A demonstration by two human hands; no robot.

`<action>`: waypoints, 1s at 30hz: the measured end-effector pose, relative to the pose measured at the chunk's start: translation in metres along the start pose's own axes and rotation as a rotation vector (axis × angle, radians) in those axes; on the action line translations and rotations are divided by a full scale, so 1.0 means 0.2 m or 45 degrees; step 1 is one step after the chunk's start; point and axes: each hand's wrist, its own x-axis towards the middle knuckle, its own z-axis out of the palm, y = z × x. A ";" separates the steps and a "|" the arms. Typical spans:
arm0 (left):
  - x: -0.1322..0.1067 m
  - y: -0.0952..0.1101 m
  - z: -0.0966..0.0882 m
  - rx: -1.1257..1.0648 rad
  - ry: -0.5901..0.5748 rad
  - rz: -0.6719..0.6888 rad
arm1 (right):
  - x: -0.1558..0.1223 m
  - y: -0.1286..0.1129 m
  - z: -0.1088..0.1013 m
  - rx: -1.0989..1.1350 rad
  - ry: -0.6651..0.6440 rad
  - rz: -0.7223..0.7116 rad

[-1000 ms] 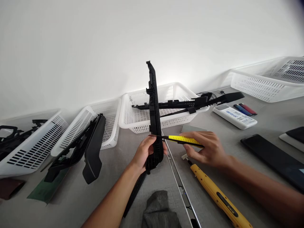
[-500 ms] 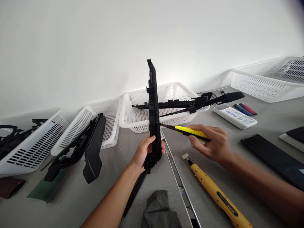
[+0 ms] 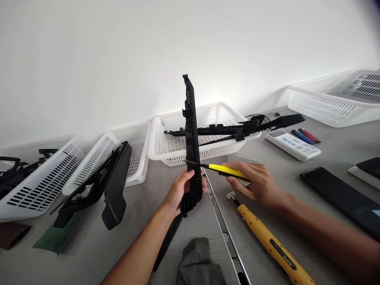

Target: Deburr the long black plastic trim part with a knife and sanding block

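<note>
My left hand (image 3: 179, 190) grips a long black ribbed plastic trim piece (image 3: 192, 138) near its lower end and holds it upright. Between the fingers of my right hand (image 3: 258, 182) is a yellow-and-black utility knife (image 3: 227, 170). Its thin dark blade lies across the front of the trim piece, just above my left thumb, with the tip near the left edge. Whether the blade touches the plastic, I cannot tell. Below my right hand a yellow pen-shaped power tool (image 3: 273, 245) with a small pale tip rests on the table.
Behind the trim piece, a white basket (image 3: 169, 156) carries more black parts (image 3: 219, 130). Other baskets stand left (image 3: 142, 170) and right (image 3: 323, 109). A dark cloth (image 3: 198, 261), a metal rail (image 3: 221, 221), a white device (image 3: 293, 145) and a black phone (image 3: 341, 198) are on the table.
My right hand has moved left and slightly down with the knife, bringing the blade across the trim piece. My left hand holds the piece almost still.
</note>
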 end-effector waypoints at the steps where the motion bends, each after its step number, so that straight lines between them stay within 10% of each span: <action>1: 0.00 0.00 0.00 0.000 0.002 0.000 | 0.00 0.00 0.00 -0.014 0.020 0.042; 30: -0.01 0.02 0.01 -0.240 -0.066 0.080 | -0.01 0.02 0.03 0.031 -0.021 0.000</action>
